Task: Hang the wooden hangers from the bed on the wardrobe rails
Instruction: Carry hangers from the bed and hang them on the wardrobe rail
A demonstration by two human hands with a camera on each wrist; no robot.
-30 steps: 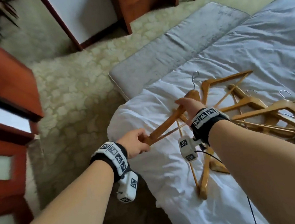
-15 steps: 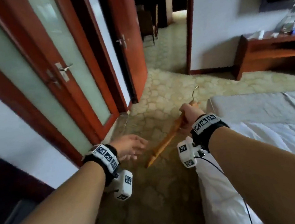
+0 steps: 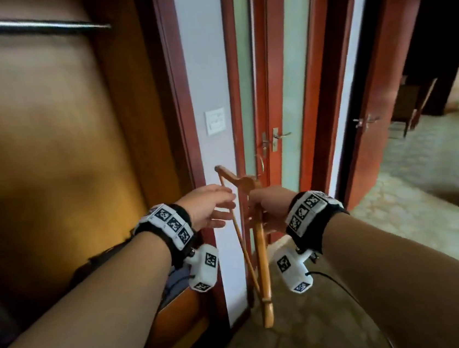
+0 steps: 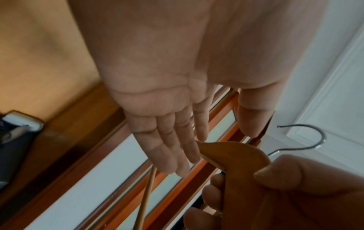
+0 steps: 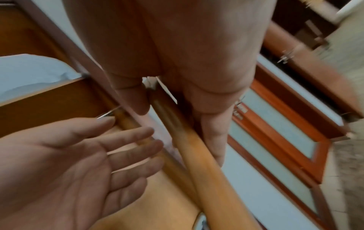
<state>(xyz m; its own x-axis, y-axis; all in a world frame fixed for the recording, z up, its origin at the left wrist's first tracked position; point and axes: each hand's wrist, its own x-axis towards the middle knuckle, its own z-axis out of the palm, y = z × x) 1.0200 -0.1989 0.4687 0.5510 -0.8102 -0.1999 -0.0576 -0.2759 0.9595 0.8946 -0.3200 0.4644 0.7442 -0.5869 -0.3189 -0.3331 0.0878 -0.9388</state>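
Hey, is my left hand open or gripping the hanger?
Open. The left hand shows straight, spread fingers beside the wooden hanger; the right hand grips it.

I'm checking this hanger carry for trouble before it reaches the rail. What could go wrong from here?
The right hand alone grips the hanger near its neck, so the long end hanging low might swing into the door frame. The left hand is open beside the thin crossbar and could snag it. The rail sits high to the left, so the hook may miss.

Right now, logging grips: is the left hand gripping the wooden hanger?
No, the left hand is open with straight fingers; the right hand grips the wooden hanger.
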